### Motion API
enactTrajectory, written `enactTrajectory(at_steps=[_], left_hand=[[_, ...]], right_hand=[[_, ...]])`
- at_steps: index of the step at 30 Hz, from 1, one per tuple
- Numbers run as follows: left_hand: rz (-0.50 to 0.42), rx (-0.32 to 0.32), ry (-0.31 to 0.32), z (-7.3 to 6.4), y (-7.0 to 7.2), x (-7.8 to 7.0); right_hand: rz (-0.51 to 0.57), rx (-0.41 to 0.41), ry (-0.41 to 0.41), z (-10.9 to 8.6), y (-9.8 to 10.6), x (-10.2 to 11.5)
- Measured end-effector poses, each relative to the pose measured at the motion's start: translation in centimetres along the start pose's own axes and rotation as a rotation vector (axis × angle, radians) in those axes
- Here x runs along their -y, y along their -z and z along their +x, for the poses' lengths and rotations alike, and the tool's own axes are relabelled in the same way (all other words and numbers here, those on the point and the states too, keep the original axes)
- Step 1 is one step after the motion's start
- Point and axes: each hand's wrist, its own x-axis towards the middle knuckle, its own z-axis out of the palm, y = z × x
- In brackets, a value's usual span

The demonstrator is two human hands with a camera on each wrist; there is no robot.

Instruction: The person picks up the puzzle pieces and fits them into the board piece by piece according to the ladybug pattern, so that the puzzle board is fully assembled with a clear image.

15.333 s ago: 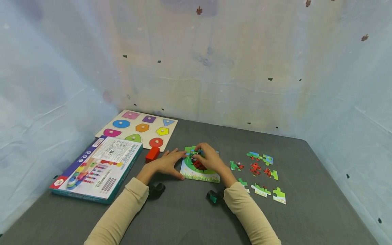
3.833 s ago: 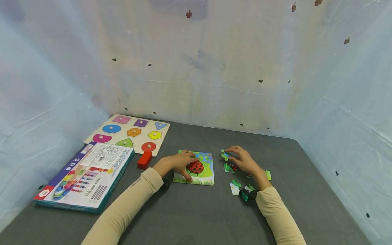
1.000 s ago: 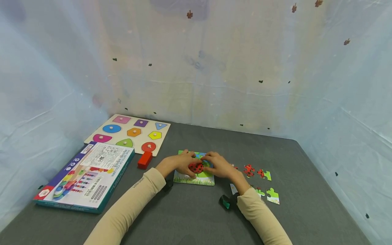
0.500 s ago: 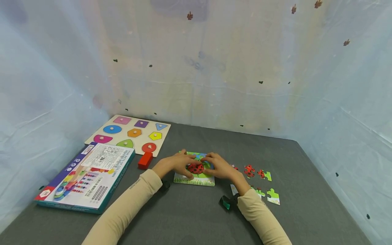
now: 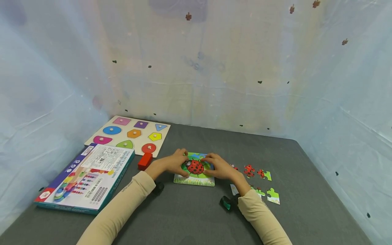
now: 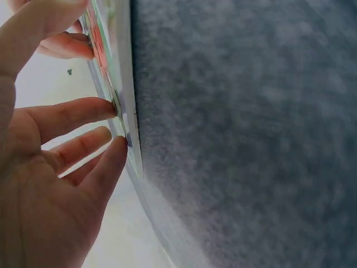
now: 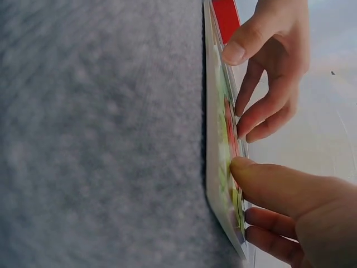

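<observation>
A ladybug jigsaw board (image 5: 194,182) lies flat on the grey table, framed by both hands. My left hand (image 5: 172,164) rests at its left side, thumb and fingers spread apart. From the right, my right hand (image 5: 222,167) touches the upper right part of the picture, its thumb near the ladybug (image 5: 195,167). In the left wrist view, fingertips (image 6: 114,109) touch the board's surface. The right wrist view shows the right thumb (image 7: 259,178) on the board's face, with fingers beyond it. Loose jigsaw pieces (image 5: 249,170) lie right of the board, some partly hidden by the right hand and wrist.
A red block (image 5: 145,161) sits left of the left hand. Farther left lies a boxed toy set (image 5: 92,177), overlapping a knobbed shape board (image 5: 144,140). Pale sheeting (image 5: 196,85) rises behind the table.
The right hand has brought a blue and green jigsaw piece from the right onto the board. Just now the left hand drew back leftward, uncovering the ladybug; the right hand stays put.
</observation>
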Motion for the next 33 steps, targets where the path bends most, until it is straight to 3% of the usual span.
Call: enactTrajectory(at_steps=[12, 26, 33], left_hand=[[-0.035, 0.077, -0.002, -1.3, 0.9, 1.0], [-0.125, 0.076, -0.008, -2.0, 0.7, 1.8], [-0.118, 0.121, 0.001, -2.2, 0.5, 2.2]], right_hand=[[0.006, 0.012, -0.011, -0.1, -0.1, 0.1], [0.011, 0.038, -0.011, -0.3, 0.4, 0.1], [0.053, 0.062, 0.003, -1.3, 1.1, -0.5]])
